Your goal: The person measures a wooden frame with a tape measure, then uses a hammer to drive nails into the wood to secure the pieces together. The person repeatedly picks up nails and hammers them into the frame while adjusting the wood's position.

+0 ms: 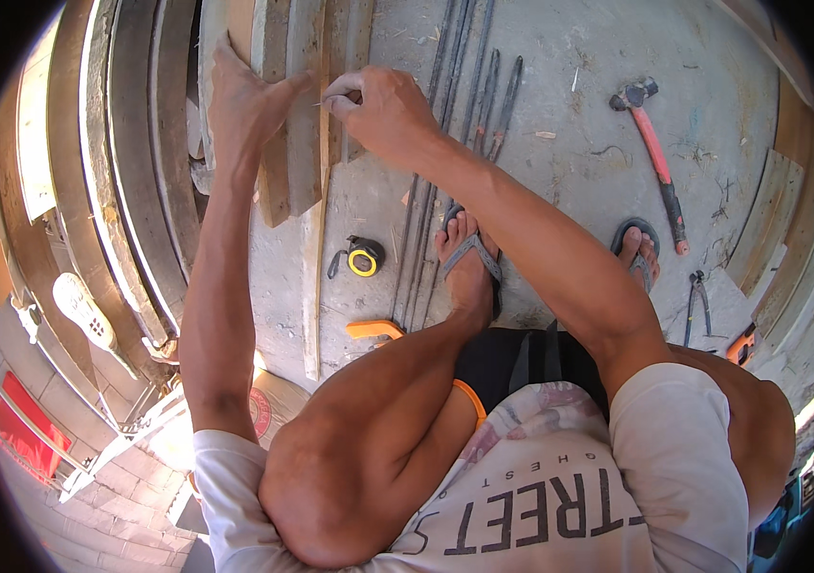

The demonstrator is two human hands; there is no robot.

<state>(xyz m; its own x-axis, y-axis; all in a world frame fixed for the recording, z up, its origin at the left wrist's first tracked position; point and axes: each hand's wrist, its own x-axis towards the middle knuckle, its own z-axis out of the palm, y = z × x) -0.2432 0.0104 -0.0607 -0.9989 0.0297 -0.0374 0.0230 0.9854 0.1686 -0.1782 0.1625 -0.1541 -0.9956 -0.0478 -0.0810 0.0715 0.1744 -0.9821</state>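
Wooden boards [275, 186] over the floor [584, 119] are apparently steadied by the left hand [246, 100], spread with nothing visibly gripped, while at the thin strip [312, 277] the right hand [383, 110] is curled, any pinched item indiscernible.

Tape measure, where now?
In the head view, left of centre, the tape measure lies on the floor between the thin wooden strip and the dark bars.

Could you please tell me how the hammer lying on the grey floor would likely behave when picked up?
The hammer would probably feel head-heavy, since its chunky dark head sits at one end of a slim handle. The red-and-black handle looks straight and solid, so it should lift without flopping.
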